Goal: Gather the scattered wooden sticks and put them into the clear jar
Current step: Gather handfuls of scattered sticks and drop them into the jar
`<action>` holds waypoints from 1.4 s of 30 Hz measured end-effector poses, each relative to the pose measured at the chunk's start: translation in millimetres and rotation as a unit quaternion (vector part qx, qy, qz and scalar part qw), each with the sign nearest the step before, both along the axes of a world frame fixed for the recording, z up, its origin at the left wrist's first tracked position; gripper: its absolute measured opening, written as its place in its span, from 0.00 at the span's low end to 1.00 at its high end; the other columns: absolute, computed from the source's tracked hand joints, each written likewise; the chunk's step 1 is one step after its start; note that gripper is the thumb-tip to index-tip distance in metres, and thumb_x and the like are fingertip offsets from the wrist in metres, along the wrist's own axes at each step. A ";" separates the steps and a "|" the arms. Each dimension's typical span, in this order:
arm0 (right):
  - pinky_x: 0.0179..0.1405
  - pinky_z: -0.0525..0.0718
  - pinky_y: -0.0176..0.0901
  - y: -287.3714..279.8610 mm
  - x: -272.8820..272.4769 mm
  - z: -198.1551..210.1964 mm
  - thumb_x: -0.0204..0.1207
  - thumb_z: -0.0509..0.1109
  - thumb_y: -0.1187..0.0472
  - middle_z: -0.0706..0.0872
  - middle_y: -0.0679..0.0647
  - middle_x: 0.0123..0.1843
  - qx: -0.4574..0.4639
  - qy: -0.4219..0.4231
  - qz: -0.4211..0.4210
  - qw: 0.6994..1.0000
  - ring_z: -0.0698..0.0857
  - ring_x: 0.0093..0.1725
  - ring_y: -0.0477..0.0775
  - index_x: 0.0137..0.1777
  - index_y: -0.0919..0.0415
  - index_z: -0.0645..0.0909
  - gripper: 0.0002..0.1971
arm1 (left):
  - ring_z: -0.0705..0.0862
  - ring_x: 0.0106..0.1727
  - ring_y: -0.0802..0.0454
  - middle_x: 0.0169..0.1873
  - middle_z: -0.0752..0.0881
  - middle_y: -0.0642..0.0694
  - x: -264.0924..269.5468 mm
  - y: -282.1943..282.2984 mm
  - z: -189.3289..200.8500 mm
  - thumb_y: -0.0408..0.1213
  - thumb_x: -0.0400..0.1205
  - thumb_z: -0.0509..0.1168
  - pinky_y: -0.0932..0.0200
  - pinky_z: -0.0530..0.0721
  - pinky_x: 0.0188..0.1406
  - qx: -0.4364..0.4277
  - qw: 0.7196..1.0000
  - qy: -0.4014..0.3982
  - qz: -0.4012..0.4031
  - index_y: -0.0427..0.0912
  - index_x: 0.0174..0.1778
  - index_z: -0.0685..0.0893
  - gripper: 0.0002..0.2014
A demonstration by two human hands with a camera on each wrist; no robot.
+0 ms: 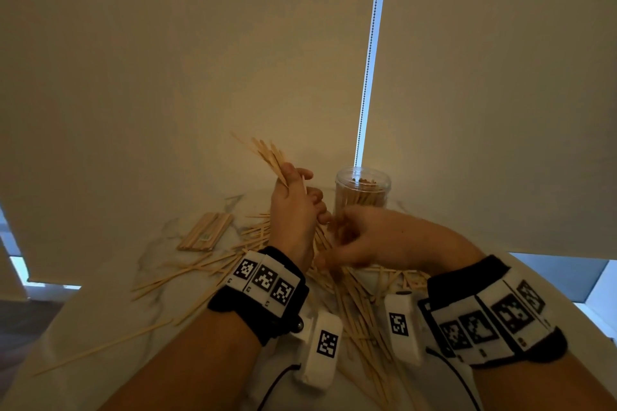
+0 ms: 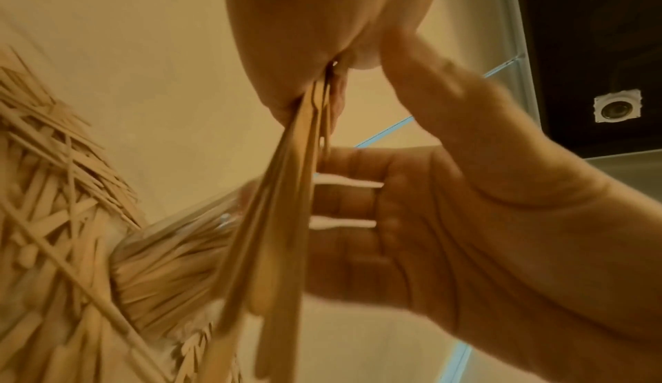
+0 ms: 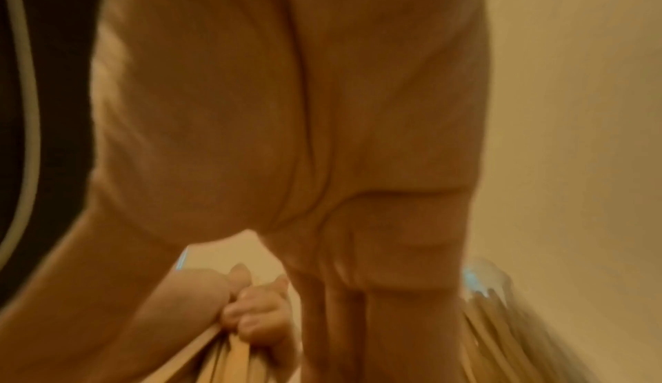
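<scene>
Sticks [image 1: 267, 153] fan out of the clenched left hand [image 1: 293, 210] at frame centre; the right hand [image 1: 364, 237], beside the jar [image 1: 362, 192], grip unclear.

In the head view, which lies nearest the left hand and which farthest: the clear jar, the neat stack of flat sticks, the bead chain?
1. Clear jar, just right of the left hand.
2. Neat stack of flat sticks, on the table to its left.
3. Bead chain, hanging behind the jar.

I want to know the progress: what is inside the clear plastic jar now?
The clear plastic jar already holds many thin wooden sticks, standing upright and nearly reaching its open rim. Its lower part is hidden behind the right hand, so the bottom cannot be seen.
</scene>
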State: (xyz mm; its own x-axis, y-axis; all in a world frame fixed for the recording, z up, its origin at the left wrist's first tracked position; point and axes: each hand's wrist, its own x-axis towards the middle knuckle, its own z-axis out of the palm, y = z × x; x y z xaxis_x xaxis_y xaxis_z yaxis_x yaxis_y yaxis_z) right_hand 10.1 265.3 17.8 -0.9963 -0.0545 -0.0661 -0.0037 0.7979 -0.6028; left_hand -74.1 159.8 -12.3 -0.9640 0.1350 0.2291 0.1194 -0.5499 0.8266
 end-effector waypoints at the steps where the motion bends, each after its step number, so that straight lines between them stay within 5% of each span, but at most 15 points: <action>1: 0.54 0.90 0.55 -1.1 -1.5 -2.8 0.61 0.82 0.38 0.92 0.54 0.48 0.014 -0.036 0.014 0.999 0.92 0.47 0.51 0.59 0.57 0.81 0.32 | 0.64 0.20 0.57 0.23 0.66 0.50 0.5 1.0 -0.3 0.59 0.89 0.49 0.62 0.67 0.19 0.006 1.000 0.003 -0.013 0.41 0.50 0.75 0.23; 5: 0.49 0.92 0.58 -6.9 -9.5 -14.7 0.73 0.78 0.59 0.92 0.58 0.38 0.001 -0.023 0.018 1.000 0.93 0.39 0.56 0.44 0.66 0.85 0.10 | 0.64 0.22 0.57 0.26 0.66 0.50 4.0 2.3 -0.5 0.57 0.89 0.52 0.60 0.67 0.21 -0.023 0.997 0.042 -0.059 0.42 0.47 0.74 0.20; 8: 0.45 0.91 0.56 -13.8 -11.8 -15.2 0.73 0.79 0.56 0.87 0.52 0.32 0.043 0.046 -0.002 0.998 0.92 0.37 0.55 0.35 0.57 0.79 0.12 | 0.62 0.23 0.57 0.26 0.64 0.50 1.9 -6.1 7.6 0.58 0.87 0.54 0.60 0.65 0.22 -0.020 0.994 0.073 -0.077 0.46 0.40 0.71 0.20; 13: 0.55 0.89 0.52 -1.0 -4.9 0.7 0.77 0.74 0.50 0.92 0.48 0.43 0.028 0.078 -0.014 0.996 0.91 0.44 0.46 0.53 0.54 0.87 0.10 | 0.59 0.23 0.54 0.25 0.63 0.49 -0.8 -17.4 10.8 0.63 0.83 0.59 0.61 0.58 0.20 -0.090 0.985 0.125 -0.074 0.49 0.34 0.67 0.22; 16: 0.57 0.88 0.55 14.4 3.8 21.4 0.86 0.62 0.51 0.93 0.50 0.44 -0.115 0.206 -0.117 0.965 0.92 0.47 0.51 0.54 0.54 0.86 0.13 | 0.61 0.21 0.54 0.23 0.65 0.50 5.2 -15.4 7.5 0.57 0.84 0.64 0.63 0.63 0.20 -0.174 0.967 0.147 -0.115 0.49 0.33 0.69 0.20; 19: 0.55 0.89 0.53 19.9 14.1 37.9 0.84 0.59 0.39 0.90 0.47 0.53 -0.214 0.355 -0.182 0.892 0.91 0.51 0.47 0.64 0.44 0.77 0.16 | 0.68 0.21 0.54 0.22 0.71 0.50 15.4 -12.0 4.2 0.57 0.84 0.65 0.60 0.69 0.25 -0.316 0.910 0.220 -0.157 0.47 0.35 0.77 0.19; 21: 0.54 0.86 0.42 20.7 21.6 44.1 0.82 0.58 0.35 0.86 0.40 0.57 -0.164 0.428 -0.185 0.870 0.87 0.54 0.38 0.69 0.37 0.73 0.19 | 0.70 0.22 0.56 0.23 0.72 0.49 22.5 -9.3 2.0 0.56 0.85 0.63 0.61 0.72 0.27 -0.415 0.840 0.308 -0.167 0.46 0.34 0.76 0.20; 23: 0.49 0.83 0.35 19.8 24.9 46.9 0.86 0.57 0.41 0.85 0.37 0.54 -0.091 0.456 -0.201 0.862 0.84 0.52 0.34 0.66 0.42 0.77 0.15 | 0.70 0.22 0.58 0.23 0.72 0.52 28.3 -6.3 1.4 0.54 0.86 0.63 0.63 0.71 0.28 -0.469 0.787 0.367 -0.160 0.45 0.33 0.74 0.20; 25: 0.51 0.85 0.48 16.9 21.9 44.1 0.86 0.55 0.47 0.89 0.43 0.46 -0.054 0.411 -0.204 0.887 0.86 0.47 0.42 0.51 0.49 0.85 0.17 | 0.70 0.22 0.60 0.22 0.72 0.53 31.6 -3.5 3.2 0.52 0.87 0.62 0.66 0.69 0.26 -0.477 0.777 0.386 -0.137 0.44 0.33 0.74 0.20; 27: 0.51 0.84 0.47 7.4 17.3 36.2 0.87 0.54 0.46 0.91 0.47 0.43 -0.087 0.284 -0.182 0.937 0.89 0.46 0.46 0.45 0.54 0.88 0.23 | 0.73 0.22 0.62 0.23 0.75 0.53 28.8 -1.9 4.2 0.49 0.87 0.62 0.69 0.68 0.25 -0.481 0.776 0.394 -0.101 0.48 0.32 0.75 0.17; 30: 0.58 0.80 0.42 -2.9 14.3 30.0 0.87 0.52 0.39 0.90 0.45 0.51 -0.130 0.190 -0.158 0.960 0.87 0.53 0.44 0.56 0.53 0.86 0.25 | 0.77 0.24 0.68 0.25 0.78 0.56 21.8 -5.9 3.4 0.45 0.85 0.64 0.72 0.66 0.24 -0.521 0.751 0.401 -0.067 0.57 0.32 0.74 0.15; 33: 0.60 0.73 0.44 -2.5 14.2 28.0 0.85 0.47 0.34 0.82 0.44 0.64 -0.098 0.179 -0.171 0.964 0.80 0.61 0.46 0.72 0.49 0.74 0.28 | 0.84 0.36 0.61 0.39 0.87 0.52 16.3 -11.2 1.7 0.46 0.84 0.67 0.64 0.77 0.35 -0.550 0.726 0.406 -0.073 0.49 0.53 0.82 0.07; 38: 0.75 0.73 0.51 -10.3 6.3 15.4 0.83 0.49 0.33 0.70 0.52 0.81 -0.145 0.094 -0.140 0.975 0.75 0.76 0.56 0.87 0.45 0.51 0.34 | 0.88 0.53 0.50 0.59 0.88 0.42 19.1 -7.0 6.1 0.39 0.80 0.71 0.50 0.87 0.55 -0.508 0.744 0.425 -0.086 0.41 0.83 0.63 0.36; 40: 0.59 0.81 0.44 -8.1 6.9 18.0 0.84 0.49 0.34 0.77 0.54 0.74 -0.154 0.095 -0.165 0.970 0.82 0.67 0.53 0.83 0.49 0.56 0.32 | 0.89 0.51 0.53 0.60 0.89 0.43 22.4 -7.0 7.3 0.40 0.79 0.75 0.56 0.87 0.52 -0.504 0.766 0.387 -0.099 0.42 0.87 0.41 0.53; 42: 0.41 0.77 0.36 -6.3 8.3 20.0 0.86 0.48 0.37 0.80 0.54 0.64 -0.114 0.111 -0.197 0.967 0.84 0.54 0.47 0.70 0.52 0.66 0.23 | 0.88 0.44 0.61 0.59 0.89 0.47 24.1 -8.2 7.3 0.40 0.77 0.77 0.63 0.85 0.47 -0.498 0.779 0.365 -0.109 0.46 0.83 0.22 0.65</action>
